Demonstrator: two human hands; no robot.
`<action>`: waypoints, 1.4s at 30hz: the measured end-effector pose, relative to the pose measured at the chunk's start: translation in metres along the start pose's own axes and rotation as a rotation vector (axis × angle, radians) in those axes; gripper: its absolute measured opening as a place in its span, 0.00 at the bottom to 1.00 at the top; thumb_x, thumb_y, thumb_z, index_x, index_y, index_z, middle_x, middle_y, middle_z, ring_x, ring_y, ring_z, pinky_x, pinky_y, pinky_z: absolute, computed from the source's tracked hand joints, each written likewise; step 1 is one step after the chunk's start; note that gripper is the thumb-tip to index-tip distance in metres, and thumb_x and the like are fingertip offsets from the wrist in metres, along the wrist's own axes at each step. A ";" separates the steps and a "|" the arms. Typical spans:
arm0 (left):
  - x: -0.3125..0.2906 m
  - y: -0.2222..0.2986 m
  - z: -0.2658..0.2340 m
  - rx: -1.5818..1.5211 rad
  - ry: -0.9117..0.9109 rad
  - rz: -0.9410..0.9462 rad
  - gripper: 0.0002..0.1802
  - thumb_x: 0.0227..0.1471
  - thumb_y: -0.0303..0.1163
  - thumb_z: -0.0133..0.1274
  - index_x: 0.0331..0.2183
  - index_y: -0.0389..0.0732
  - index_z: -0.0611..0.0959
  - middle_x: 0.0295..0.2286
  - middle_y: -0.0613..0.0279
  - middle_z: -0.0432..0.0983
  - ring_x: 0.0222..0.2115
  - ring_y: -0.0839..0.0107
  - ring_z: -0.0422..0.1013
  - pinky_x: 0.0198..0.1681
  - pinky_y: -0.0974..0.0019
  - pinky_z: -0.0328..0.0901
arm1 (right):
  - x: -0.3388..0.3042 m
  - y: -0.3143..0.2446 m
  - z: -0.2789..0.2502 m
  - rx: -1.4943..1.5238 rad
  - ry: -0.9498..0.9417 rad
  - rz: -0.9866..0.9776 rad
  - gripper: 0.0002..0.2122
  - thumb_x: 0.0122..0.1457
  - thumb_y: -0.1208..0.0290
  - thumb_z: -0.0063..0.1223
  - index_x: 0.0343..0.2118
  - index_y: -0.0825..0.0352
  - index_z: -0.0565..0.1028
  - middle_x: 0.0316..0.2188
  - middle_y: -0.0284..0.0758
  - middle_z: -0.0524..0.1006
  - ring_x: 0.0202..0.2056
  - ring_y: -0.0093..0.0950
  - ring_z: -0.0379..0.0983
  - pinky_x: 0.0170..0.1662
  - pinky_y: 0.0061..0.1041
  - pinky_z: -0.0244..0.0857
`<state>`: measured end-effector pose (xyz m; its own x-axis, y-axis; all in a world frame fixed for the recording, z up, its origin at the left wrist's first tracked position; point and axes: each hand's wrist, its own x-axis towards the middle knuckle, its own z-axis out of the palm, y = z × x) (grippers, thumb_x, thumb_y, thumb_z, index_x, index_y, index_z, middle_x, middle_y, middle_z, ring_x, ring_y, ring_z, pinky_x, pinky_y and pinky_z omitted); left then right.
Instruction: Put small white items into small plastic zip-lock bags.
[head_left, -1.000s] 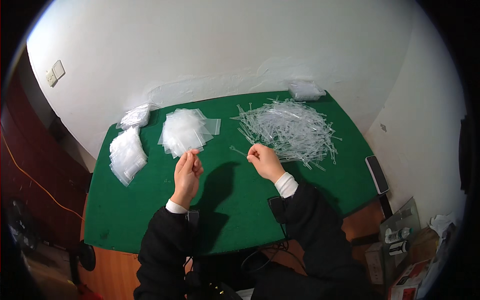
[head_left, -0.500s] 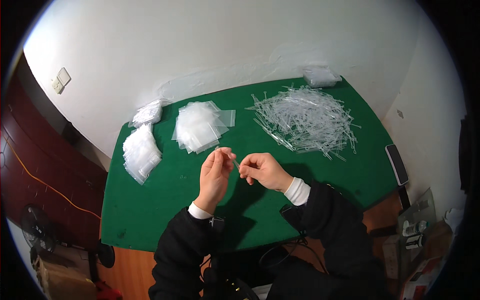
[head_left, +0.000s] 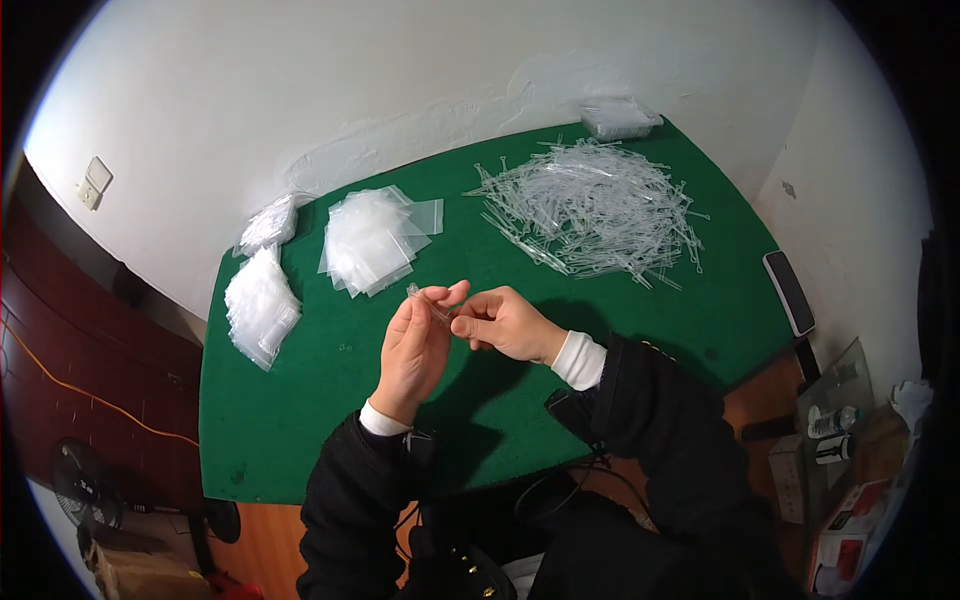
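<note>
Above the middle of the green table, my left hand (head_left: 413,352) and my right hand (head_left: 508,326) meet at the fingertips around a thin clear plastic stick (head_left: 430,303). One end of it pokes out past my left thumb and index finger. My right thumb and fingers pinch its other end, which is mostly hidden, and whether there is more than one stick I cannot tell. To the right lies a big heap of similar clear plastic sticks (head_left: 595,210), some with small looped ends. Flat clear zip bags (head_left: 370,245) are fanned out beyond my left hand.
On the green table (head_left: 300,430), filled-looking clear bags (head_left: 262,305) overlap at the left, with another bag bundle (head_left: 270,222) behind them. A clear plastic box (head_left: 620,118) stands at the back right. A phone (head_left: 789,293) lies by the right edge. Walls border the back and right.
The whole view has shifted, so the table items appear farther left and up. My left fingers have turned and loosened a little, and more of the stick's end shows above the left thumb.
</note>
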<state>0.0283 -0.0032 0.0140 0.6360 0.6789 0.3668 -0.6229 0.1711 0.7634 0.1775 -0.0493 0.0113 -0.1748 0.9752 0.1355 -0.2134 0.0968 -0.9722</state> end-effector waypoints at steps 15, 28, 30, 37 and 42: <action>-0.001 -0.002 -0.002 -0.029 -0.026 -0.054 0.15 0.59 0.38 0.34 0.35 0.40 0.72 0.31 0.63 0.73 0.45 0.64 0.64 0.47 0.62 0.59 | 0.004 0.006 -0.008 -0.054 -0.104 0.050 0.07 0.52 0.69 0.54 0.29 0.67 0.74 0.21 0.25 0.71 0.21 0.13 0.62 0.24 0.14 0.57; 0.001 -0.002 -0.008 -0.068 0.002 -0.081 0.12 0.59 0.38 0.34 0.34 0.42 0.70 0.28 0.66 0.70 0.37 0.67 0.67 0.45 0.62 0.60 | 0.005 0.006 -0.006 -0.030 -0.036 0.046 0.07 0.48 0.71 0.54 0.23 0.70 0.74 0.17 0.27 0.70 0.19 0.15 0.62 0.24 0.17 0.58; 0.002 0.002 -0.009 -0.070 0.046 -0.049 0.12 0.59 0.38 0.34 0.34 0.42 0.70 0.28 0.66 0.70 0.36 0.68 0.67 0.44 0.62 0.60 | 0.006 0.010 -0.009 -0.255 0.044 -0.068 0.06 0.47 0.71 0.54 0.24 0.69 0.74 0.17 0.30 0.72 0.19 0.19 0.65 0.24 0.21 0.60; 0.009 0.019 -0.031 -0.172 0.254 0.114 0.11 0.59 0.38 0.35 0.34 0.43 0.70 0.26 0.70 0.69 0.29 0.76 0.65 0.39 0.67 0.62 | 0.004 -0.001 -0.085 -1.257 0.763 -0.263 0.06 0.44 0.69 0.55 0.22 0.64 0.73 0.21 0.34 0.72 0.29 0.35 0.68 0.31 0.32 0.62; 0.007 0.025 -0.036 -0.164 0.315 0.116 0.10 0.58 0.37 0.36 0.35 0.44 0.70 0.22 0.72 0.63 0.22 0.80 0.57 0.30 0.74 0.57 | 0.005 0.014 -0.095 -1.470 0.810 -0.164 0.04 0.43 0.69 0.55 0.20 0.62 0.73 0.21 0.35 0.72 0.30 0.36 0.69 0.34 0.35 0.61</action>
<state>0.0003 0.0317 0.0162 0.4019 0.8824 0.2448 -0.7631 0.1750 0.6221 0.2646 -0.0242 -0.0201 0.3601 0.7353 0.5742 0.9169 -0.1652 -0.3634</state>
